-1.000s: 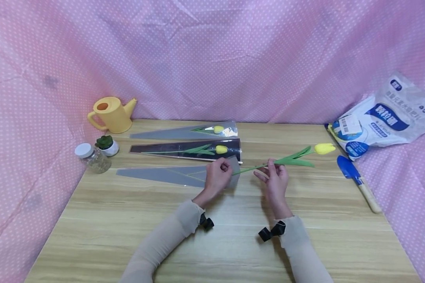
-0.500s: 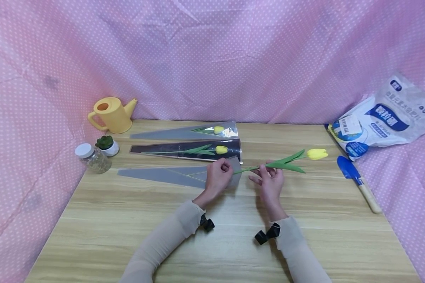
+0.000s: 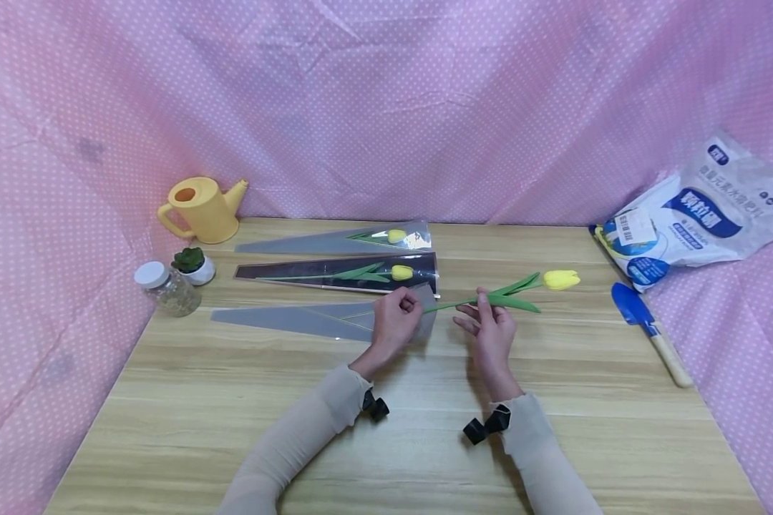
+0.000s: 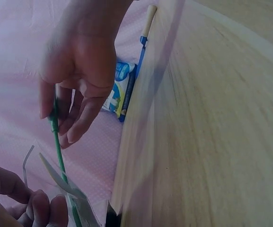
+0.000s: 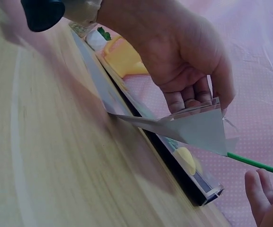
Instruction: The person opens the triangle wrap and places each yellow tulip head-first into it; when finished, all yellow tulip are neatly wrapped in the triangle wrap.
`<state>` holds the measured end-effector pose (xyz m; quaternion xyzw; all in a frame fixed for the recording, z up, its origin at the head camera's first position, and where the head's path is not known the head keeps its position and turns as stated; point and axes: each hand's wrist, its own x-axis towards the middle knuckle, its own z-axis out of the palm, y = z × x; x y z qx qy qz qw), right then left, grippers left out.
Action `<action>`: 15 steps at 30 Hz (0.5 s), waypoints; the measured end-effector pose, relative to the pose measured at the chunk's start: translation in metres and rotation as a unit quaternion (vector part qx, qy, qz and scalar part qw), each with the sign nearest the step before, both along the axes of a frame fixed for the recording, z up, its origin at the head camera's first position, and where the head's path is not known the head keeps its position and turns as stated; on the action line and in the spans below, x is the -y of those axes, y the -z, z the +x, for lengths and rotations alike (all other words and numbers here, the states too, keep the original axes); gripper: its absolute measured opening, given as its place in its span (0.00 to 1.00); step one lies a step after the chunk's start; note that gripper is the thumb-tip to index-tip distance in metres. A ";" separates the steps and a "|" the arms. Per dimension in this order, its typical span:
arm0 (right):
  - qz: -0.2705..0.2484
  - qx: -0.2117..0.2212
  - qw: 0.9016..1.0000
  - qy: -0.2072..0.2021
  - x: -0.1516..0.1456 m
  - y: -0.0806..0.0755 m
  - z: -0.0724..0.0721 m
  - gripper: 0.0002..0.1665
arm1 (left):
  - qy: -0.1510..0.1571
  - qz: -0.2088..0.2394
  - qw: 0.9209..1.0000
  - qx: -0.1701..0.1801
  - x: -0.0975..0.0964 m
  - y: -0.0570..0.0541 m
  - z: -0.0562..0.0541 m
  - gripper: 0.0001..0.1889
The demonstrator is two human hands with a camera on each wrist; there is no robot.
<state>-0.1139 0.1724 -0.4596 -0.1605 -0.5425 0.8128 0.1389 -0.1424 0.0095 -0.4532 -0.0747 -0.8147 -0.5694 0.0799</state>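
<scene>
In the head view my left hand (image 3: 396, 322) pinches the open wide end of a grey flower sleeve (image 3: 296, 319) and lifts its upper layer. My right hand (image 3: 492, 332) pinches a yellow tulip (image 3: 561, 280) by its green stem near the leaves. The stem's lower end runs into the mouth of the sleeve, as the right wrist view shows with the green stem (image 5: 254, 163) at the raised sleeve edge (image 5: 200, 127). How far it reaches inside is hidden by my left hand.
Behind lie a dark sleeve (image 3: 283, 272) and a clear one (image 3: 296, 245), each with a yellow tulip. A watering can (image 3: 209, 212), succulent pot (image 3: 200, 272) and jar (image 3: 174, 292) stand left. A white-and-blue bag (image 3: 689, 222) and a trowel (image 3: 650, 332) lie right.
My right hand has moved left with the tulip, then slid its hold nearer the leaves. The bloom has shifted left as the stem goes further into the sleeve. My left hand stays put.
</scene>
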 end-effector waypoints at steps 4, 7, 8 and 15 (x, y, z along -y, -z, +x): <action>-0.009 -0.006 1.000 0.008 0.000 0.001 0.000 0.08 | -0.002 -0.003 1.000 -0.001 0.000 -0.001 0.001 0.04; -0.009 -0.002 1.000 0.001 0.002 0.001 0.000 0.05 | -0.003 -0.007 1.000 -0.002 -0.001 -0.002 0.002 0.04; -0.008 0.000 1.000 -0.003 0.003 0.001 0.000 0.04 | -0.003 -0.007 1.000 -0.002 -0.001 -0.003 0.002 0.04; 0.012 0.018 0.999 -0.035 0.008 -0.002 0.001 0.14 | -0.014 -0.012 1.000 -0.011 -0.002 -0.003 0.002 0.04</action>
